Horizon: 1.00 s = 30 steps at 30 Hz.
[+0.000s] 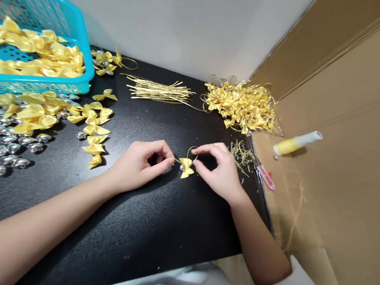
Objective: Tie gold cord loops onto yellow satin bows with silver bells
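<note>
My left hand (pixel 141 162) and my right hand (pixel 219 166) meet over the middle of the black table (pixel 152 229). Between their fingertips sits a small yellow ribbon bow (pixel 186 167) with a thin gold cord looped above it. The left fingers pinch one end of the cord at the bow's left side. The right thumb and forefinger pinch the cord's loop at the bow's upper right. A small silver bell seems to sit just left of the bow, mostly hidden by my fingers.
A blue basket (pixel 80 52) of yellow bows stands at the back left. Loose bows (pixel 93 129) and silver bells (pixel 1 141) lie left. Gold cord pieces (pixel 159 91) and a heap of bows with cord loops (pixel 240 105) lie behind. Pink scissors (pixel 265 176), a yellow tube (pixel 296 143) and cardboard are right.
</note>
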Motion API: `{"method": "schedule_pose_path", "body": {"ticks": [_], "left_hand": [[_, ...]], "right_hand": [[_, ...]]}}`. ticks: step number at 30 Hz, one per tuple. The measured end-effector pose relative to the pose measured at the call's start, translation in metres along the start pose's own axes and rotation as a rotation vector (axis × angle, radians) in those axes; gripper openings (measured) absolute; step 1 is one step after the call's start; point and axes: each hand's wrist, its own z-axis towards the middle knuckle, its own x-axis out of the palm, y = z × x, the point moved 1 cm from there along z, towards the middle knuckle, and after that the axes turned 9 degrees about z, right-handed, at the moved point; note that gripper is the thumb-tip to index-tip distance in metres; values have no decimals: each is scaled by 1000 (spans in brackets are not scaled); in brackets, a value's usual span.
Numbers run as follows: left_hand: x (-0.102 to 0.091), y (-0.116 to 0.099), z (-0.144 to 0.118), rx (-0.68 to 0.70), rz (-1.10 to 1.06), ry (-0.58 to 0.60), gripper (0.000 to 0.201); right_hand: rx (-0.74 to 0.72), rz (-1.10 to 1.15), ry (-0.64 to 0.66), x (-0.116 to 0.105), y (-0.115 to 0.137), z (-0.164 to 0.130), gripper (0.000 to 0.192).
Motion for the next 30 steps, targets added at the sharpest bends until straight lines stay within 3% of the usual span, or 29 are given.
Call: {"method": "schedule_pose_path", "body": {"ticks": [4, 7, 10, 24, 28, 30], "left_hand": [[1, 0, 0, 6, -21, 5, 19], [2, 0, 0, -19, -50, 12, 20], [2, 0, 0, -48, -71, 14, 20], [2, 1, -1, -121, -102, 6, 18], [3, 1, -1, -133, -101, 10, 18], [3, 1, 0, -138, -97, 3, 18]], "right_hand": [[114, -363, -208, -52, -19, -21, 6], [287, -820, -236, -93, -40, -47, 28], [367, -1008, -242, -114, -55, -66, 40], [312, -869, -215, -115, -70, -78, 35], [270, -570, -279, -108, -51, -64, 31], [260, -370, -151, -93, -34, -51, 29]]}}
